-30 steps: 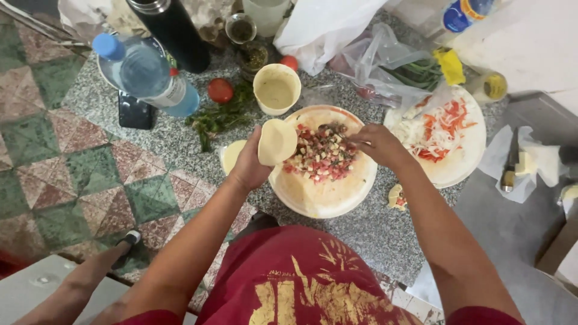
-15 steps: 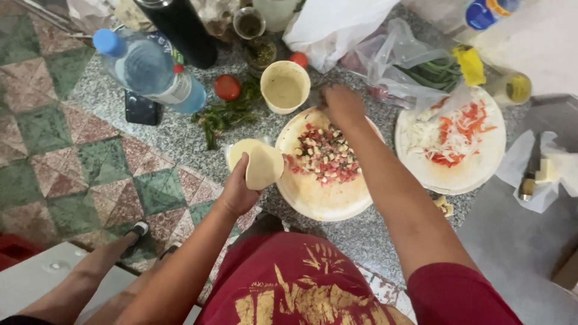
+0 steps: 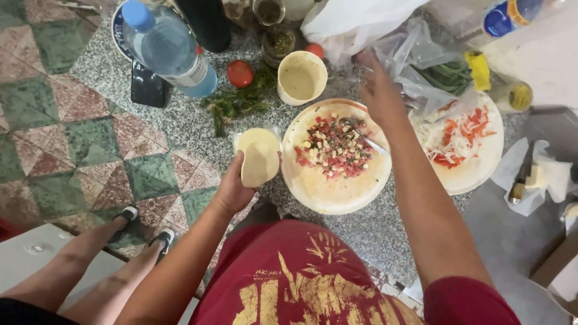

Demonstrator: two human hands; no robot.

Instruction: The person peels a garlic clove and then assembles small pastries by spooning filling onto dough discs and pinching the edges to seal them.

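Tortilla (image 3: 260, 157) in left hand (image 3: 236, 188), two round boards, one cup (image 3: 301, 77).

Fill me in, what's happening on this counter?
A person stands at a speckled granite counter. Their left hand holds a pale round dough disc beside a round cream plate heaped with chopped red and white filling. Their right hand reaches over the plate's far edge toward crumpled clear plastic bags. A cream cup of pale sauce sits behind the plate; a second plate of shredded vegetables lies to the right.
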